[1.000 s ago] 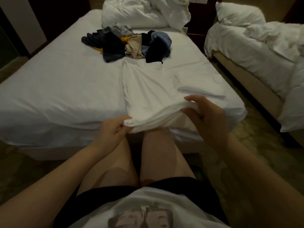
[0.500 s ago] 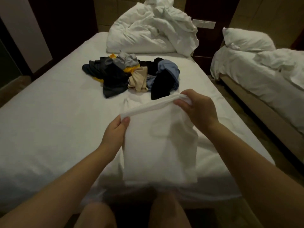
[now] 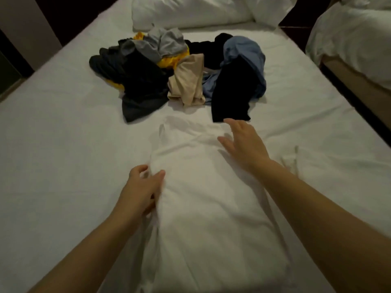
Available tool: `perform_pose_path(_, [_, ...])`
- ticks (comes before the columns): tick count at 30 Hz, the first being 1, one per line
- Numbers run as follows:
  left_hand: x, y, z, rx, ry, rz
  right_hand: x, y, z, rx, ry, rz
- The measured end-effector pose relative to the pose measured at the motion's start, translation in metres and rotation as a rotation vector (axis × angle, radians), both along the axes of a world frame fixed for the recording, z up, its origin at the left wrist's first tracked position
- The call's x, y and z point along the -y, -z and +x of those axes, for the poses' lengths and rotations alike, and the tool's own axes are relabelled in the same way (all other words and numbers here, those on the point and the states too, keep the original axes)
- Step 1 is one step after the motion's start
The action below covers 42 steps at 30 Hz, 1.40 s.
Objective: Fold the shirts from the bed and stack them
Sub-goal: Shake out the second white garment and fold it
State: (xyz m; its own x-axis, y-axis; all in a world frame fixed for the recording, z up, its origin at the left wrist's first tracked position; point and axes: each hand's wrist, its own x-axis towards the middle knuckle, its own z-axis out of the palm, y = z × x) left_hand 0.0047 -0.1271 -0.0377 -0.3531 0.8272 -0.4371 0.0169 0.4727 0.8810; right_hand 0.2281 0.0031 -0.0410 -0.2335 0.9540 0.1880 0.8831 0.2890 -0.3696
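A white shirt [image 3: 203, 197] lies folded lengthwise on the white bed [image 3: 63, 144], running from the near edge toward the clothes pile. My left hand [image 3: 141, 191] is at the shirt's left edge, thumb on top and fingers curled at the fold, holding the cloth. Over the shirt's far right corner my right hand [image 3: 241, 144] is spread with straight fingers, resting on or just above the fabric. A pile of unfolded shirts [image 3: 179, 72] in black, grey, yellow, beige and blue sits farther up the bed.
Crumpled white bedding [image 3: 190, 11] lies at the head of the bed. A second bed [image 3: 355, 39] stands to the right across a dark gap. A black garment [image 3: 230, 98] from the pile almost reaches my right fingertips.
Both hands carried the pinched hem forward and laid the shirt down doubled over. My right hand let go and flattened; my view moved in closer over the bed.
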Motion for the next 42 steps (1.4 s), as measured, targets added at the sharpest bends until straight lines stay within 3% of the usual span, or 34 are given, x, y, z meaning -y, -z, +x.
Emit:
perform_pose_path(3, [0.042, -0.002, 0.012, -0.035, 0.055, 0.029, 0.04, 0.0, 0.016, -0.147, 0.064, 0.059])
perform_pose_path(6, [0.085, -0.001, 0.022, -0.168, 0.081, 0.016, 0.097, -0.002, 0.028, -0.304, 0.116, -0.003])
perform_pose_path(16, [0.165, 0.01, 0.051, -0.509, 0.146, 0.097, 0.235, 0.01, 0.046, -0.406, 0.349, -0.204])
perform_pose_path(21, [0.17, 0.019, 0.043, -0.628, 0.137, 0.109, 0.271, 0.01, 0.046, -0.638, 0.479, -0.333])
perform_pose_path(27, [0.151, 0.021, 0.033, -0.635, 0.197, 0.01, 0.278, 0.007, 0.04, -0.846, 0.577, -0.391])
perform_pose_path(34, [0.165, 0.03, 0.032, -0.68, 0.142, 0.079, 0.288, 0.011, 0.039, -0.898, 0.622, -0.179])
perform_pose_path(38, [0.168, 0.019, 0.03, -0.541, 0.305, 0.112, 0.285, 0.004, 0.041, -0.974, 0.525, -0.232])
perform_pose_path(42, [0.167, 0.023, 0.022, -0.424, 0.311, 0.149, 0.275, 0.0, 0.042, -0.878, 0.534, -0.345])
